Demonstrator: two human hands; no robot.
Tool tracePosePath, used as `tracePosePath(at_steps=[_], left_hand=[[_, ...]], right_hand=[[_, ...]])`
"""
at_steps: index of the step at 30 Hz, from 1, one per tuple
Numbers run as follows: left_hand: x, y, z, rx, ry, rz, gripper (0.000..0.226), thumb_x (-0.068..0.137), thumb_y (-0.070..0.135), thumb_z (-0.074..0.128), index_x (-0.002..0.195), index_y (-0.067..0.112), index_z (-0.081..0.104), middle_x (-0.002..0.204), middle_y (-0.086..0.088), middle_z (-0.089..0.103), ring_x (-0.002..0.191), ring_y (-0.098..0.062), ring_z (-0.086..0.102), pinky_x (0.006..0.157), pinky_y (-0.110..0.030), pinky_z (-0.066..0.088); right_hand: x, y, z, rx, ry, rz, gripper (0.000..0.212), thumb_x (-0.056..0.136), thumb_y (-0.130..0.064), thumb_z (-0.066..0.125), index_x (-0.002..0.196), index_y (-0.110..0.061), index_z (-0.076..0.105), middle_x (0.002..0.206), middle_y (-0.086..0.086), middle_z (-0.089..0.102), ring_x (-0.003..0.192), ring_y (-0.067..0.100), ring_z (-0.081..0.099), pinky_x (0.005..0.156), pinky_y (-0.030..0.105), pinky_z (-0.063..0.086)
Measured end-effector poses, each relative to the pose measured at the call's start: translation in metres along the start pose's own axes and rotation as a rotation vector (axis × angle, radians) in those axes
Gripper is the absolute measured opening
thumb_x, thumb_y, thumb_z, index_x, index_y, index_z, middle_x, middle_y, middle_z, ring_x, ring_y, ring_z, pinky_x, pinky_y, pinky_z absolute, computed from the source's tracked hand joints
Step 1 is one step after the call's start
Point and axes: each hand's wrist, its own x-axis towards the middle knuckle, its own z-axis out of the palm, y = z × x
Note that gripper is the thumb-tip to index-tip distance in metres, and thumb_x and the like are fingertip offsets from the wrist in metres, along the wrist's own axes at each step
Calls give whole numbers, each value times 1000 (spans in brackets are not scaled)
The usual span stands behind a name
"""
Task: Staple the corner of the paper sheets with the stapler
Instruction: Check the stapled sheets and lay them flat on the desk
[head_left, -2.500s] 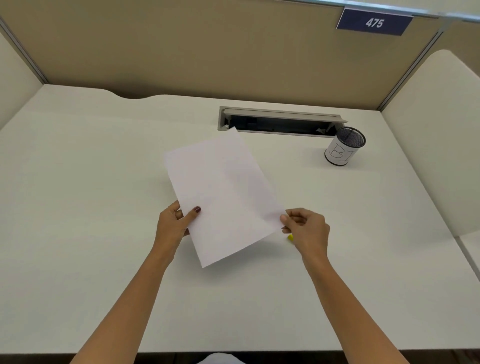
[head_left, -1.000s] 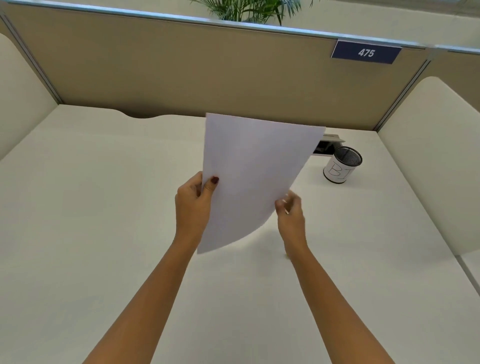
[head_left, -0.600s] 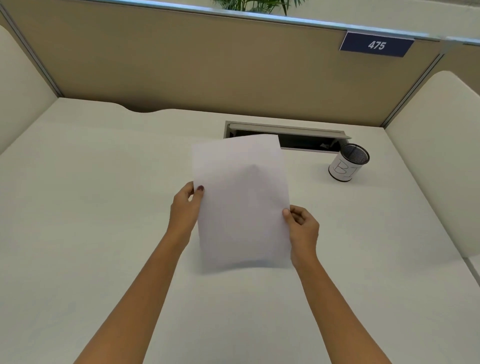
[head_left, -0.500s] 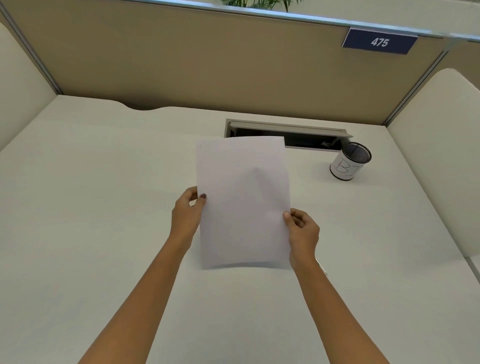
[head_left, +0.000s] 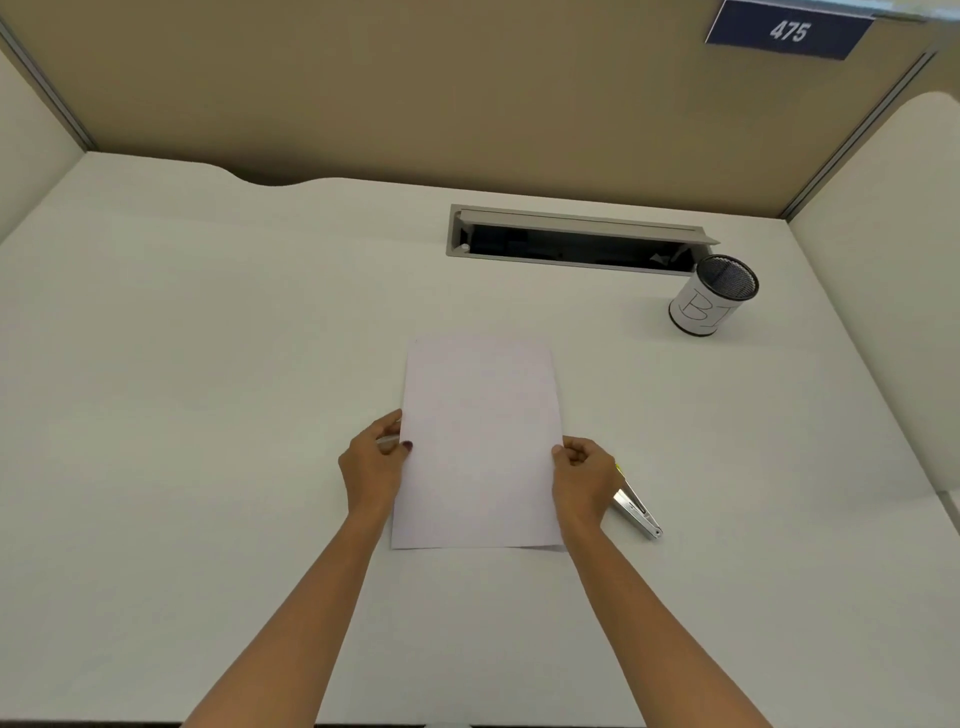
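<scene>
1. Lying flat on the white tabletop (head_left: 208, 415), the paper sheets (head_left: 478, 441) sit squared up in front of the person, long sides running away from the body, near edge close to the forearms.
2. The left hand (head_left: 371, 465) pinches the left edge of the sheets about halfway along, thumb on top and the other fingers curled under or beside the edge; its grip is clenched on the paper.
3. The right hand (head_left: 582, 475) does the same on the right edge, thumb pressed onto the top sheet, grip closed on the paper.
4. The stapler (head_left: 636, 512), a silver metal one with a bit of yellow showing near the knuckles, lies on the tabletop just beside the right hand, angled away to the right; part of it is hidden behind that hand, and whether the hand touches it cannot be told.
5. No corner of the sheets sits in the stapler; the far corners lie free on the tabletop.
6. A mesh pen cup (head_left: 711, 296) wrapped in white paper stands well apart at the far right, next to an open cable tray (head_left: 571, 239) set into the tabletop.
7. A tan partition (head_left: 415, 88) rises behind, carrying a blue plate (head_left: 787, 30) marked 475.
</scene>
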Motion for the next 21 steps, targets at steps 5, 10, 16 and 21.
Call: tracePosePath(at_steps=[5, 10, 16, 21], left_hand=[[3, -5, 6, 114, 88, 76, 38, 81, -6, 68, 118, 6, 67, 112, -13, 70, 93, -21, 68, 87, -20, 46], [0, -10, 10, 250, 100, 151, 43, 81, -6, 69, 123, 3, 63, 114, -17, 65, 91, -24, 65, 83, -19, 44], [-3, -18, 12, 247, 95, 188, 47, 85, -3, 64, 131, 5, 56, 123, -15, 56, 104, -28, 60, 92, -36, 50], [-8, -25, 17, 424, 75, 331, 49, 93, 18, 57, 140, 10, 45, 137, -11, 50, 124, -29, 47, 103, -41, 39]], right_hand=[[-1, 8, 3, -124, 1, -81, 10, 85, -4, 61, 92, -3, 68, 73, 3, 65, 82, 27, 63, 73, 26, 41], [-5, 12, 8, -221, 37, -140, 12, 87, -4, 60, 98, -4, 66, 97, 13, 63, 89, 27, 59, 71, 26, 37], [-9, 18, 0, -296, 45, -345, 23, 87, 2, 58, 108, -4, 63, 107, 12, 57, 99, 27, 54, 78, 18, 33], [-12, 25, -24, -331, 40, -553, 31, 87, 2, 59, 116, -10, 62, 114, 8, 54, 110, 20, 48, 90, 23, 42]])
